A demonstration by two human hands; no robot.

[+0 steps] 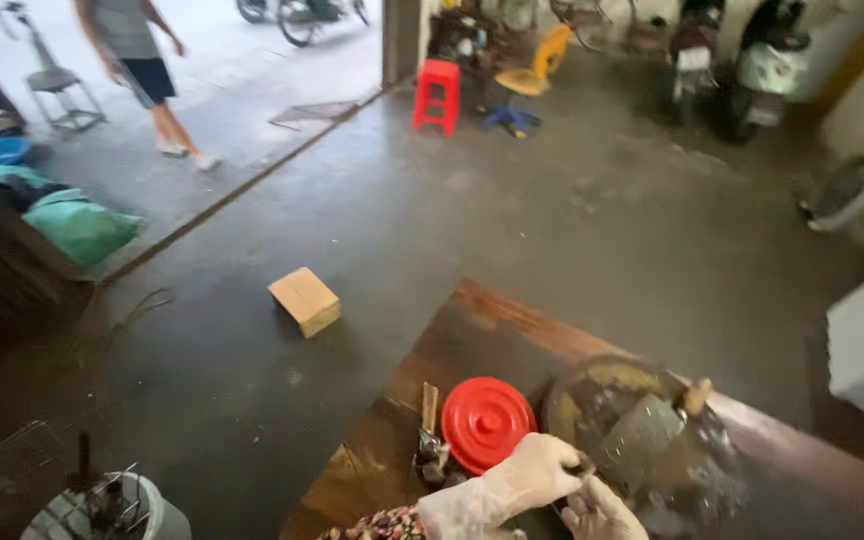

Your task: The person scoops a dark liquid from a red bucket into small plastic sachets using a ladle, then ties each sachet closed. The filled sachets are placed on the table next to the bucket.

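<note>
Beside the red lid (487, 423), left hand (535, 472) gloved, curled against right hand (600, 512).

A small wooden block (304, 300) is seen on the wet concrete floor (512, 220); a red plastic stool (437, 95) is placed near a yellow chair (537, 65); green sacks (77, 225) are piled at the left; two scooters (742, 60) are parked at the back; a passing person (142, 70) is glimpsed outside.

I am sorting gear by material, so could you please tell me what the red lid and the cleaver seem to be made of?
Red lid: probably plastic, given its uniform glossy red and moulded ridges. Cleaver: dull grey blade, likely metal; its pale handle looks wooden.
</note>
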